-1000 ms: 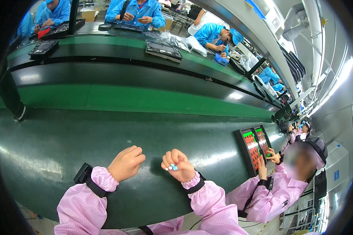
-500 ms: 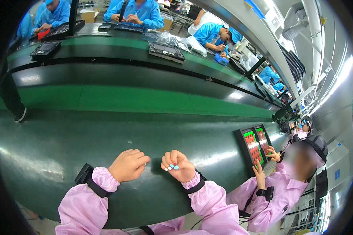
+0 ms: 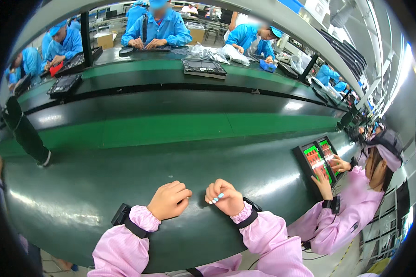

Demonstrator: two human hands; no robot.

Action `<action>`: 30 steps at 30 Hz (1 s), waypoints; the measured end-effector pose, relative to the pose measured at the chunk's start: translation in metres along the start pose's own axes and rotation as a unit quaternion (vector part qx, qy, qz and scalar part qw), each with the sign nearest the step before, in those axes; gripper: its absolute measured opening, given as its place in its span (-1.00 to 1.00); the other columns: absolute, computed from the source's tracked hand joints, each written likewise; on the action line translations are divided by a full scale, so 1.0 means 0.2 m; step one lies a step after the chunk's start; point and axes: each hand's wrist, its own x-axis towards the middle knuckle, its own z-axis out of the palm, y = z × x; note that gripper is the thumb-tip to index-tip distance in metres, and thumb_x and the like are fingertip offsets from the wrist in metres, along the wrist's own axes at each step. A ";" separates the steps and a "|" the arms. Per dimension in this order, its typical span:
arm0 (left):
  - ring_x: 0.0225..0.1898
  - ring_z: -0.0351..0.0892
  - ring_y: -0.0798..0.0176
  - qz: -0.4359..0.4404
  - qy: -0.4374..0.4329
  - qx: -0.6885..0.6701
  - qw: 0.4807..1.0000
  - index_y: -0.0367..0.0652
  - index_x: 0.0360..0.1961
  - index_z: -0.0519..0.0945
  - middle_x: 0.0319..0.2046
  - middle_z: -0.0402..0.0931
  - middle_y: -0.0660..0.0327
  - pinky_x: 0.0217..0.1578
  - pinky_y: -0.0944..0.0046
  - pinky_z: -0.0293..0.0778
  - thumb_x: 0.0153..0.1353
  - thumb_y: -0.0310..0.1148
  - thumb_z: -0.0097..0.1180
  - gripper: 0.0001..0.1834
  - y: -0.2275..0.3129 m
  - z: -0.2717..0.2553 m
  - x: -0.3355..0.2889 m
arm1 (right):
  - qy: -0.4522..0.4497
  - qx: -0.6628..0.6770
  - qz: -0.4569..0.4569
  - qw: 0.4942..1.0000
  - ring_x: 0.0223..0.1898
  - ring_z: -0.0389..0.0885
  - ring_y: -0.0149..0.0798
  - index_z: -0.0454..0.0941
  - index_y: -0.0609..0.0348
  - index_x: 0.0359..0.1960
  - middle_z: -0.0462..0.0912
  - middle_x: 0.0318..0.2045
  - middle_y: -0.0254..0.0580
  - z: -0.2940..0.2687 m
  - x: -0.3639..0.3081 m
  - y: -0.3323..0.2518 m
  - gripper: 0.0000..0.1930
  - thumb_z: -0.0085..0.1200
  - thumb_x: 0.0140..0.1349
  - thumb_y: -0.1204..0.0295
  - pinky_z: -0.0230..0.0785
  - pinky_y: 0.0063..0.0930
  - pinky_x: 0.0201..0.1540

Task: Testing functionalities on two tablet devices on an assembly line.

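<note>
My left hand rests on the dark green bench top, its fingers curled into a loose fist. A short gap to the right of it, my right hand is held with the palm turned partly up and fingers folded in, pale blue nails showing. Nothing shows in either hand. Both wrists carry black straps over pink elastic cuffs, with a small black device on the left one.
At my right, a co-worker in pink has both hands on a black tray with red and green panels. A green belt runs beyond my bench. Flat black units lie on the far line, where people in blue work. A dark post stands left.
The whole view has shifted, so the scene sits further right and lower. My hands keep nearly the same pose. The co-worker at my right has turned their head, hands still at the tray.
</note>
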 end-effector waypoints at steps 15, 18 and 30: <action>-0.51 0.21 0.31 -0.241 0.050 -0.671 0.700 -0.12 -0.64 0.23 -0.61 0.20 0.27 -0.45 0.32 0.19 -0.33 -0.72 -0.14 -0.76 0.03 0.01 -0.04 | -0.012 0.107 0.017 0.994 -0.50 0.24 -0.27 0.22 0.20 -0.63 0.27 -0.62 -0.18 -0.06 -0.09 -0.02 -0.95 -0.20 -0.16 0.50 0.16 -0.42 -0.35; -0.58 0.17 0.32 -0.269 0.043 -0.664 0.697 -0.15 -0.62 0.24 -0.67 0.18 0.28 -0.53 0.35 0.12 -0.34 -0.72 -0.16 -0.77 0.01 0.04 -0.05 | 0.011 0.018 0.026 0.999 -0.48 0.29 -0.31 0.26 0.22 -0.65 0.31 -0.60 -0.21 -0.07 -0.10 -0.02 -0.96 -0.22 -0.15 0.52 0.20 -0.49 -0.35; -0.69 -0.01 0.37 -0.321 0.079 -0.693 0.641 -0.12 -0.67 0.15 -0.73 0.08 0.30 -0.64 0.39 -0.01 -0.43 -0.56 -0.20 -0.82 -0.01 -0.03 -0.05 | 0.020 -0.014 0.032 0.999 -0.51 0.27 -0.37 0.27 0.20 -0.66 0.31 -0.60 -0.26 -0.04 -0.07 -0.02 -0.96 -0.25 -0.13 0.54 0.19 -0.54 -0.37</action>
